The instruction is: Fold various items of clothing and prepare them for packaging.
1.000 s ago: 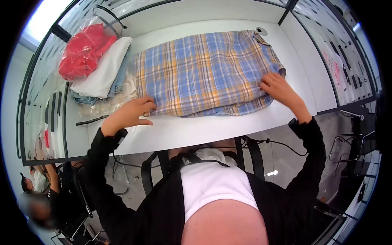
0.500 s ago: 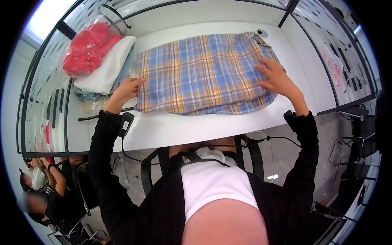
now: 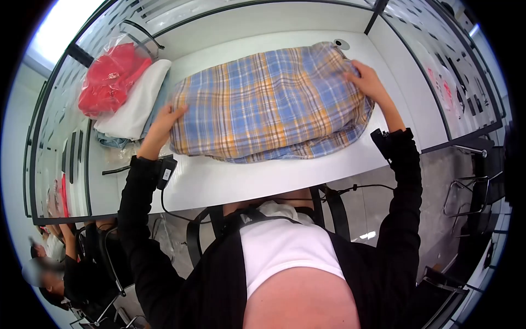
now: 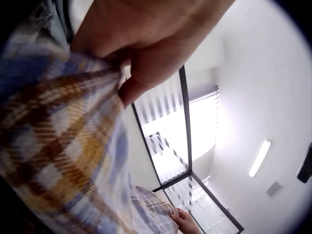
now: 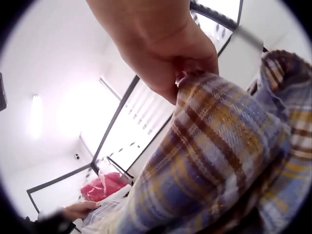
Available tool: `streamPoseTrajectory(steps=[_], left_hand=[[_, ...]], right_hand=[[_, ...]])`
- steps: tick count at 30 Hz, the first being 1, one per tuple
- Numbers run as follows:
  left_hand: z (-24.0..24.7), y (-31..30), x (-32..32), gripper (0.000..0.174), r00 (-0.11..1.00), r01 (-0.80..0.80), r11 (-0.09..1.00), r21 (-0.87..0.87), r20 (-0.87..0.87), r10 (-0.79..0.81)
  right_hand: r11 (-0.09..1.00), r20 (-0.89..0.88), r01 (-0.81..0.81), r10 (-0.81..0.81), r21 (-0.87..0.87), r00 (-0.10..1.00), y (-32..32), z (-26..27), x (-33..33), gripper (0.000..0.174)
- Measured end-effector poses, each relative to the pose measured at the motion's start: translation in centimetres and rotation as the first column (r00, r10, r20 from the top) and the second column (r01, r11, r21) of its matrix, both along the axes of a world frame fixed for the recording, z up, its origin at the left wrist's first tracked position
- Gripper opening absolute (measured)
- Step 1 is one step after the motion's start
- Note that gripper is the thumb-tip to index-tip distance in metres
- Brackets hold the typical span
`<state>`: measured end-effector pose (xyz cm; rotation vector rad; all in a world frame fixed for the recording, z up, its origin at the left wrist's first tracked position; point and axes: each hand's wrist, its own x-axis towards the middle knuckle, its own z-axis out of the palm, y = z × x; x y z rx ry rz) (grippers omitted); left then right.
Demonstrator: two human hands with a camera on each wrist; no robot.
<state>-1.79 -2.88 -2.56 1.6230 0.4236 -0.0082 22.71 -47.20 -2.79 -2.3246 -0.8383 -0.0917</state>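
Note:
A folded plaid cloth (image 3: pixel 263 104) in blue, yellow and white lies across the white table, its middle bulging upward. At its left edge my left hand (image 3: pixel 160 125) pinches the fabric; in the left wrist view the thumb of that hand (image 4: pixel 146 53) presses a gathered fold against the fingers. My right hand (image 3: pixel 368 82) grips the upper right part of the cloth. From the right wrist view, the same hand (image 5: pixel 170 53) pinches a raised fold of plaid fabric (image 5: pixel 209 131), with looser layers hanging beside it.
Left of the cloth sits a pile: a red item in clear plastic (image 3: pixel 112 77), a white folded cloth (image 3: pixel 137 104) and blue denim beneath. The white table (image 3: pixel 230 183) has low walls at back and right. A cable hangs by my left wrist. Other people sit at lower left.
My left hand has gone from the lower left corner up to the left edge and taken hold there. The right hand has moved up and grips the cloth, whose right side is lifted.

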Motion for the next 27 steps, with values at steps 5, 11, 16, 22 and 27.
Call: streamPoseTrajectory(steps=[5,11,16,22,27], left_hand=[[-0.6,0.4,-0.1,0.033,0.999,-0.036,0.999,0.025,0.008,0.036],[-0.4,-2.6,-0.7,0.048,0.956,0.046,0.976,0.214,-0.292,0.019],[0.6,-3.2,-0.8,0.05,0.939,0.059,0.971,-0.232,-0.319,-0.133],[-0.8,-5.2,0.7,0.044,0.923,0.058,0.932,-0.358,-0.336,-0.186],[3.2,-0.8,0.4,0.034,0.986,0.062,0.985,0.162,-0.164,-0.035]], right_hand=[[0.972,0.115,0.2,-0.214,0.123,0.97,-0.1,2.3,-0.9,0.031],[0.827,-0.02,0.252,-0.302,-0.502,0.953,-5.5,-4.4,3.6,0.039],[0.876,0.229,0.334,-0.266,-0.349,0.936,-6.3,-5.5,4.3,0.06],[0.93,0.127,0.121,-0.082,-0.346,0.989,-5.2,-5.4,4.4,0.066],[0.962,-0.035,-0.099,0.093,-0.256,0.995,-1.4,-3.4,-1.6,0.073]])
